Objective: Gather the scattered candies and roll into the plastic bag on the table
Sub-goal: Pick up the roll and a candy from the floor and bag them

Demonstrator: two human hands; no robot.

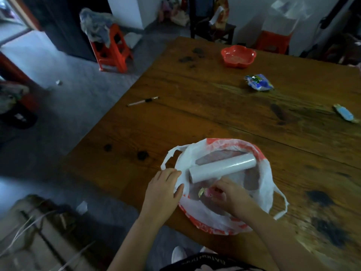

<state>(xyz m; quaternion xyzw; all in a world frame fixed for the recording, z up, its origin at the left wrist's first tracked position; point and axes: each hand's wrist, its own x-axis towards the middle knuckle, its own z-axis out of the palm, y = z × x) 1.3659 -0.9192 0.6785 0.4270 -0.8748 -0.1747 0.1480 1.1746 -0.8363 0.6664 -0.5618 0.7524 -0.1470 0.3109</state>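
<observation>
The left hand (164, 189) grips the plastic bag (262, 178) by its near-left rim. The right hand (229, 193), inside the bag, seems to pinch a blurred pink-and-gold candy (204, 192). The roll (222, 169) lies in the bag; a blue packet (258, 82) and a blue candy (344, 113) lie well beyond it.

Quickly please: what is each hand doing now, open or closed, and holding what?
Left hand: closed, gripping the rim of the plastic bag.
Right hand: closed, pinching a candy inside the bag.
</observation>
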